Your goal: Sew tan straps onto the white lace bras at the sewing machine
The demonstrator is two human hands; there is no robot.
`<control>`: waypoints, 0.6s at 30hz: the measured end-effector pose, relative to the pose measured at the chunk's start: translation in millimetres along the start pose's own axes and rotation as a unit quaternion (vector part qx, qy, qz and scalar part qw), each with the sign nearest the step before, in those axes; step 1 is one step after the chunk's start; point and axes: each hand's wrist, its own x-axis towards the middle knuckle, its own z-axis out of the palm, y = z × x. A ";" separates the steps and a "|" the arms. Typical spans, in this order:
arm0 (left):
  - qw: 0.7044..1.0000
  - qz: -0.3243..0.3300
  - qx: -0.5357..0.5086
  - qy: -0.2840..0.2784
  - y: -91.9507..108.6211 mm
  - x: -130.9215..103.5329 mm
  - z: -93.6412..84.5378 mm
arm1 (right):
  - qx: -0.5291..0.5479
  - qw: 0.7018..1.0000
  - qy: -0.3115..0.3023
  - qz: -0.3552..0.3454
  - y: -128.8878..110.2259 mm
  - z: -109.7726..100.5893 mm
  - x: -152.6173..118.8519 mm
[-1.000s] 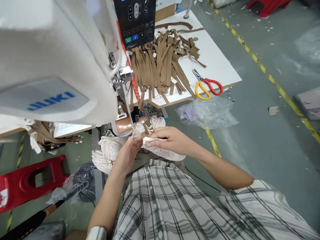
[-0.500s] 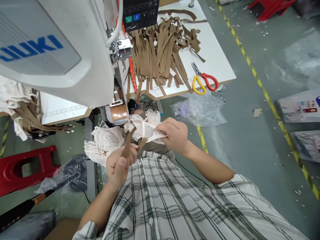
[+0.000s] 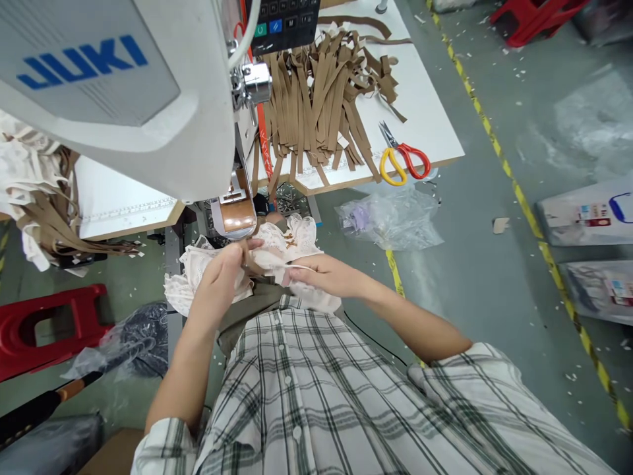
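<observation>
Apparently, the fingers of the left hand [image 3: 220, 280] pinch a brown strap [image 3: 252, 261], largely hiding it. The right hand [image 3: 329, 274] has its fingers closed on the edge of a pale lace garment [image 3: 302, 234], which lies between and just beyond both hands' fingers; blur obscures where strap meets lace. Beyond the left fingers, the cut-off sewing machine [image 3: 198, 138] reads "JUKI"; a cropped control panel [image 3: 284, 36] shows "M".
</observation>
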 end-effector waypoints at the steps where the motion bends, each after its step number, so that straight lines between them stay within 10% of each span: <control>1: 0.997 0.017 0.062 -0.032 -7.9 -1.5 -1.1 | 0.127 0.991 0.012 0.032 3.3 4.6 0.5; 5: 0.939 0.190 0.222 -0.183 -67.6 -31.5 25.4 | 0.469 0.861 0.156 0.122 14.1 27.7 -7.4; 8: 0.903 0.238 0.335 -0.120 -121.3 -42.0 55.5 | 0.467 0.858 0.175 0.120 9.9 33.0 -28.9; 14: 0.905 0.239 0.352 -0.025 -152.7 10.6 28.5 | 0.115 0.960 0.256 0.000 -2.9 -29.6 -67.0; 18: 0.886 0.225 0.400 0.066 -141.5 29.8 11.4 | -0.203 0.913 0.351 -0.044 32.3 -86.9 -32.9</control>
